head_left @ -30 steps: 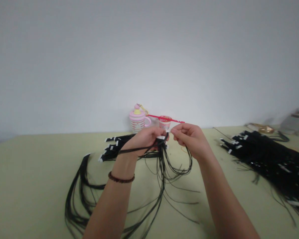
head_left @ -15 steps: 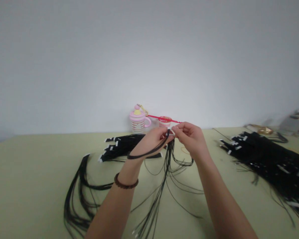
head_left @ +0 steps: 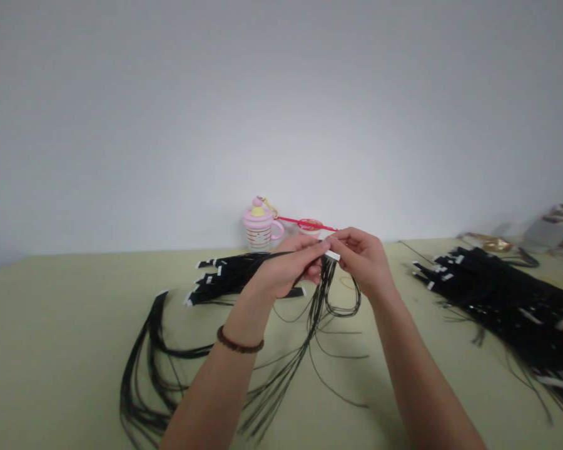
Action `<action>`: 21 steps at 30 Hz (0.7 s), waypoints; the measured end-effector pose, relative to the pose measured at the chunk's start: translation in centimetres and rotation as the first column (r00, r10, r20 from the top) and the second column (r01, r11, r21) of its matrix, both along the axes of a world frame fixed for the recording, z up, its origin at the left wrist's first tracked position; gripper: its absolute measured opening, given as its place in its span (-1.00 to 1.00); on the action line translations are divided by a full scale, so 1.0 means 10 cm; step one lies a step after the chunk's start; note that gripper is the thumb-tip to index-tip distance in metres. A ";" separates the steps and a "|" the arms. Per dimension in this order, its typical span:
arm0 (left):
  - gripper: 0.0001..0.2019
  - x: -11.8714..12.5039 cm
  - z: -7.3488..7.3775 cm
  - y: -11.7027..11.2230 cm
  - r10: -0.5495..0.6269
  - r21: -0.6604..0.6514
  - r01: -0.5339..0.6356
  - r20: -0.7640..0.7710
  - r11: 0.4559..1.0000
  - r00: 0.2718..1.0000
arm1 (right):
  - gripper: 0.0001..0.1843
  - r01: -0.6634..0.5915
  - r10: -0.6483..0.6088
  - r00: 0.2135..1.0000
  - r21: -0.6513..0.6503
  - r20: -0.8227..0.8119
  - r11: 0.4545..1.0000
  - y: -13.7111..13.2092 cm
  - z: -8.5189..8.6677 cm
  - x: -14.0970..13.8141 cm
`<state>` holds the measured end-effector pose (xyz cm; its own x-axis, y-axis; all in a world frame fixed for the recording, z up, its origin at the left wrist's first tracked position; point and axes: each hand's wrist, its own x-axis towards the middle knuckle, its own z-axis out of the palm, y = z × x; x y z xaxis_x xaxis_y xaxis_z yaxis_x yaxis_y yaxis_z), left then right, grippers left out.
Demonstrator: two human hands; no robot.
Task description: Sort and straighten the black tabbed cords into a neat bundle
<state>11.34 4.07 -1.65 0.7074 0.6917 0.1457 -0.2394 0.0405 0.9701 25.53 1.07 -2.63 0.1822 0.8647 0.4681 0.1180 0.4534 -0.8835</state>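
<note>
A thin white connector is held up above the table, between my two hands. My right hand is closed, pinching it with thumb and fingertips. From the left, my left hand is closed on the black wires near the connector, its thumb reaching the white piece. Most of these wires hang down below the hands and fan out over the table; one loops round on the right. Some dark strands run across my left hand. The wire ends inside the fingers are hidden.
A bent wire bundle lies on the left of the pale green table. Behind my left hand is a pile of black cables with white ends. A larger pile lies right. A pink lidded cup stands by the wall.
The white connector has turned and shows more of its length. My left thumb has moved right onto it. The strand that arched over my left wrist now lies flatter, along the hand.
</note>
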 end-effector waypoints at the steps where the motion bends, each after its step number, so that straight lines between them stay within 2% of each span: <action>1: -0.77 -0.01 0.00 0.00 0.005 0.007 -0.005 0.006 1.000 1.000 | -0.69 -0.018 0.018 1.000 -0.016 -0.012 1.000 -0.01 0.01 0.00; 6: -0.80 0.00 -0.01 0.03 0.085 0.007 -0.086 0.067 0.996 0.994 | -0.65 -0.095 0.092 0.994 -0.042 -0.063 0.995 -0.05 0.05 0.00; 10: -0.82 0.01 -0.04 0.07 0.183 0.033 -0.187 0.108 0.982 0.977 | -0.44 -0.042 0.042 0.999 0.019 0.020 0.999 -0.08 0.06 0.01; 14: -0.81 0.02 -0.03 0.06 0.218 0.062 -0.228 0.142 0.972 0.966 | -0.65 0.042 -0.052 0.996 0.121 0.079 0.992 -0.08 0.06 -0.02; 21: -0.78 -0.04 0.04 0.00 0.232 0.191 -0.251 0.118 0.949 0.966 | -0.78 0.027 -0.036 0.998 0.171 0.048 0.985 -0.04 0.03 0.00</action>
<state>10.97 4.11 -1.28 0.4995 0.7893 0.3571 -0.3068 -0.2243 0.9249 25.50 0.70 -2.30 0.1800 0.7662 0.6169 0.1772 0.5916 -0.7865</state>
